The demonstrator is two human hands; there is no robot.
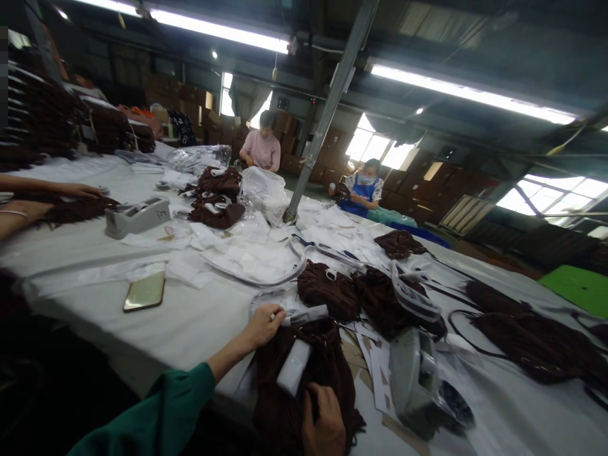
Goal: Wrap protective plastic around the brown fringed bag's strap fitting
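Note:
A dark brown fringed bag [327,361] lies at the table's front edge before me. My left hand [266,325] is closed at the bag's upper left, pinching the end of a strap wrapped in pale, see-through material [308,315]. Lower down, my right hand [323,418] has its fingers bent against the bag's front, and its fingertips are partly hidden in the brown material. Between the hands, a small white wrapped bundle [294,367] rests on the bag. Just beyond lie more brown fringed bags [327,291].
A grey tape dispenser [413,380] stands to the right, another tape dispenser [137,216] to the left. A phone [145,292] lies on the white-covered table [199,335]. A metal post [327,114] rises beyond. Two people work across the table; another person's hands [78,190] are at far left.

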